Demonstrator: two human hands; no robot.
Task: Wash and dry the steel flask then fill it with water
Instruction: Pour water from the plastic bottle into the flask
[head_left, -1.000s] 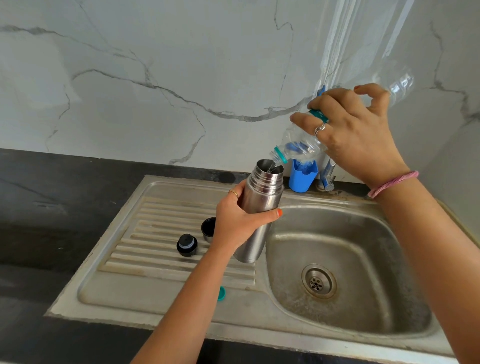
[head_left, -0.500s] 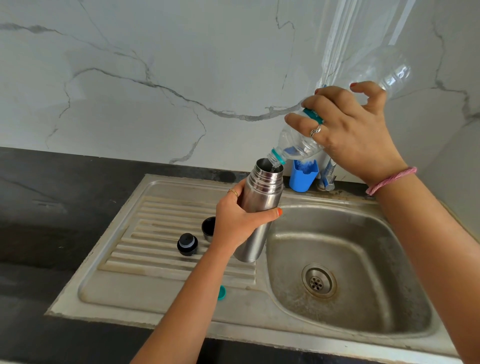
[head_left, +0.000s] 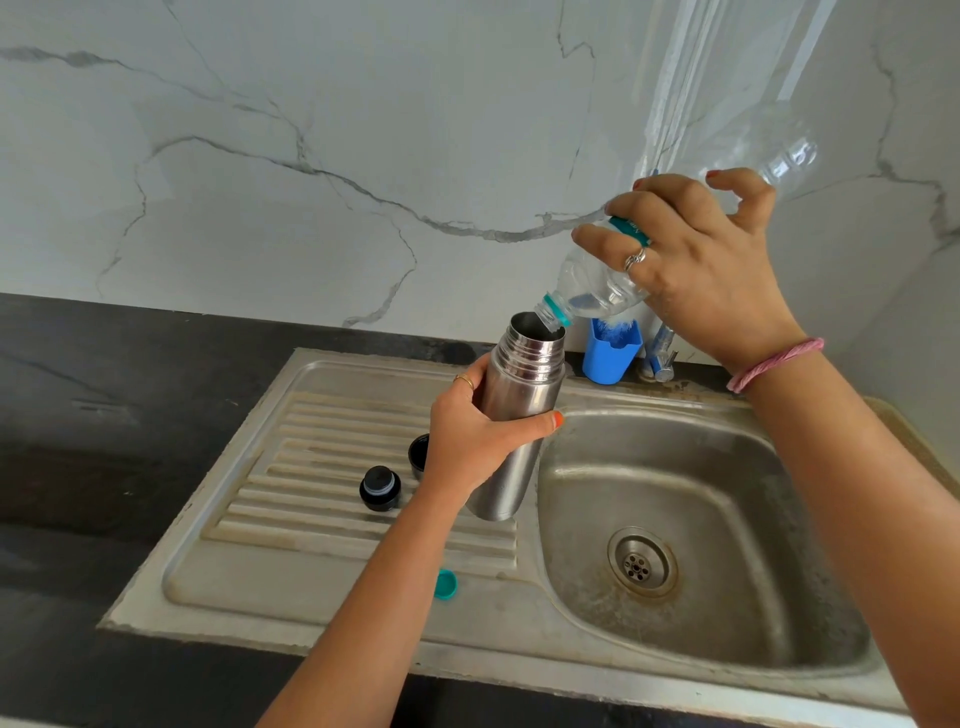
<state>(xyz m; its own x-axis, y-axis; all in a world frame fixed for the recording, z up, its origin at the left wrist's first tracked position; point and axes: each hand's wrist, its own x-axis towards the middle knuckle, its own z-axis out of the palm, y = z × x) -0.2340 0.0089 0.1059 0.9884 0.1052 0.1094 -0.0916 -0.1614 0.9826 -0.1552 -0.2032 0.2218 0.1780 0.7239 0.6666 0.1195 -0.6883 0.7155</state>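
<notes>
My left hand (head_left: 475, 436) grips the steel flask (head_left: 524, 384) around its middle and holds it upright, slightly tilted, over the drainboard beside the basin. Its mouth is uncapped. My right hand (head_left: 696, 270) holds a clear plastic bottle (head_left: 592, 291) tipped steeply downward, base high at the upper right. The bottle's neck with its teal ring sits at the flask's rim, and a little water shows in the bottle's shoulder. The black flask stopper (head_left: 380, 487) lies on the drainboard, and a dark cup lid (head_left: 418, 454) peeks out behind my left wrist.
The steel sink (head_left: 691, 525) has a drain at its centre and a ribbed drainboard (head_left: 322, 467) on the left. A teal bottle cap (head_left: 445, 584) lies near the front edge. A blue cup (head_left: 609, 353) and tap base stand behind. Dark counter lies left; a marble wall rises behind.
My right hand has raised the bottle's base higher, tilting it more steeply, and the neck has moved onto the flask's rim. The flask and my left hand have stayed in place.
</notes>
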